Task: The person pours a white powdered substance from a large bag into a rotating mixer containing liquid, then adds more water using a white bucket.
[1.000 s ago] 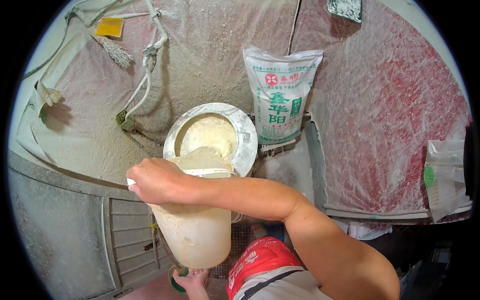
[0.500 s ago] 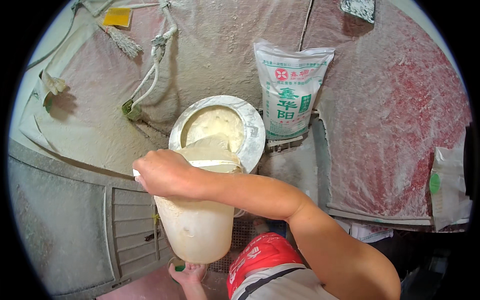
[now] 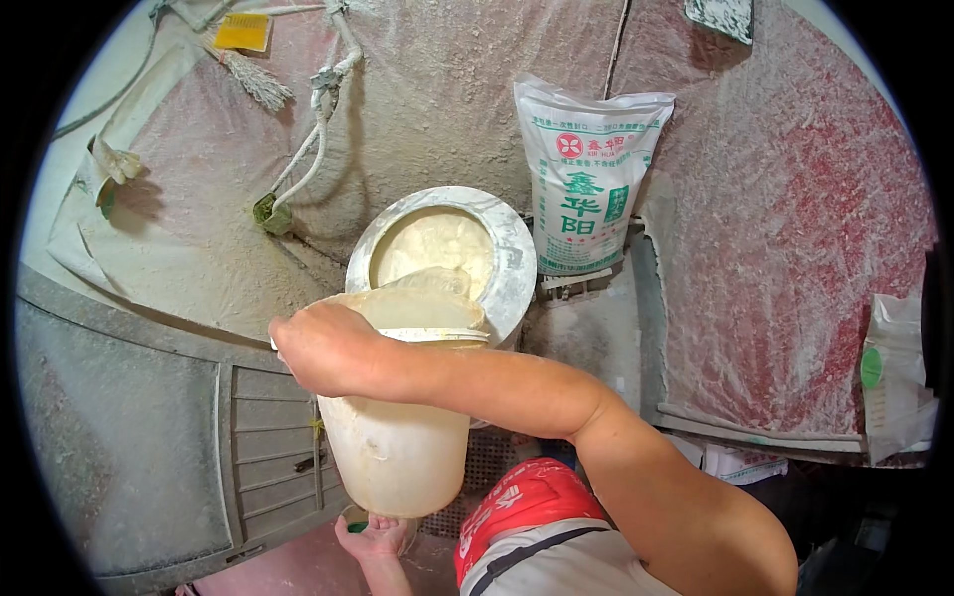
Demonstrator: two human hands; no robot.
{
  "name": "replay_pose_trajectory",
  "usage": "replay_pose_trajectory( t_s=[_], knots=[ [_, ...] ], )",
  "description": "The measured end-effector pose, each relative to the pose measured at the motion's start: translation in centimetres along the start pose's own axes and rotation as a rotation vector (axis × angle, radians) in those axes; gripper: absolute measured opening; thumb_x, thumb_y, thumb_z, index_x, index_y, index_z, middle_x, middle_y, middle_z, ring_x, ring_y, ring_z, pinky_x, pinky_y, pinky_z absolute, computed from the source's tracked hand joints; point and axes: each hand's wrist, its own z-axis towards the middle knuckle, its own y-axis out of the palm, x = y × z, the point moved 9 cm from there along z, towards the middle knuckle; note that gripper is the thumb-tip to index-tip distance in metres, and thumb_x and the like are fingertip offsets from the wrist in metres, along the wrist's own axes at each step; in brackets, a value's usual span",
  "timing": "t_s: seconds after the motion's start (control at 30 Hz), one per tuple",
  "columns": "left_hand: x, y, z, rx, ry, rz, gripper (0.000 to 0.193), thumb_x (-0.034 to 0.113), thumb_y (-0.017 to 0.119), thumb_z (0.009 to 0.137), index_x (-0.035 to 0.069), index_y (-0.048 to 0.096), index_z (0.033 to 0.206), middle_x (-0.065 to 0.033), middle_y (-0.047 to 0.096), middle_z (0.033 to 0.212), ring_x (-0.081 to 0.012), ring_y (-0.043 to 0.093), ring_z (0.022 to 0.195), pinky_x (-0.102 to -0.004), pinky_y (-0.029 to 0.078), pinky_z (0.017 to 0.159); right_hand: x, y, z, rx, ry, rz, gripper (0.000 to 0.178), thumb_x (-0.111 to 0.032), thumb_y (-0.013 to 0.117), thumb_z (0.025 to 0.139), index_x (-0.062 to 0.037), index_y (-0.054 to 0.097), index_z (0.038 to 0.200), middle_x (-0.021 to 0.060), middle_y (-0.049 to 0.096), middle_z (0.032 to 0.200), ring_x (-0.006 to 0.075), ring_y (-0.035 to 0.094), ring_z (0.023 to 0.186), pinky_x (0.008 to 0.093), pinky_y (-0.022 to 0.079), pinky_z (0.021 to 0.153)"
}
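Observation:
A whitish plastic bucket (image 3: 397,452) is tilted with its mouth toward a round, wide-rimmed metal vessel (image 3: 515,258). My right hand (image 3: 333,348) reaches across from the right, its fingers closed at the left side of the bucket's rim; the forearm hides part of the mouth. Beneath the bucket's base, my left hand (image 3: 373,539) is palm up with curled fingers against it. Lumpy, cream-coloured material (image 3: 427,243) fills the vessel's opening. A pale, translucent sheet or flow (image 3: 437,283) spans from the bucket's mouth to it; which one I cannot tell.
A white sack (image 3: 586,189) with green print stands right of the vessel. White pipes (image 3: 320,129) come down behind it. Left is a grey framed panel with slats (image 3: 273,437). A small brush (image 3: 258,79) and a yellow card (image 3: 243,32) lie on the dusty covering.
The view has shifted slightly, moving the surroundings a little rightward. The bucket's base sits slightly higher, and the pale material at its mouth has changed shape. Both hands keep their places on the bucket.

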Motion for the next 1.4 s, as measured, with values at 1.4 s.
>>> replay_pose_trajectory(
  t_s=[1.4],
  knots=[
    [2.3,1.9,-3.6,-0.162,0.004,0.049,0.07,0.051,0.056,0.069,-0.001,0.039,0.113,-0.0091,0.042,0.11,-0.0196,0.04,0.101,-0.0387,0.03,0.088,-1.2,2.2,-0.6,-0.038,0.044,-0.145,0.018,-0.001,0.057,0.062,0.0013,0.058,0.08,0.0189,0.061,0.076,0.0337,0.061,0.072,0.0413,0.049,0.062]
  ],
)
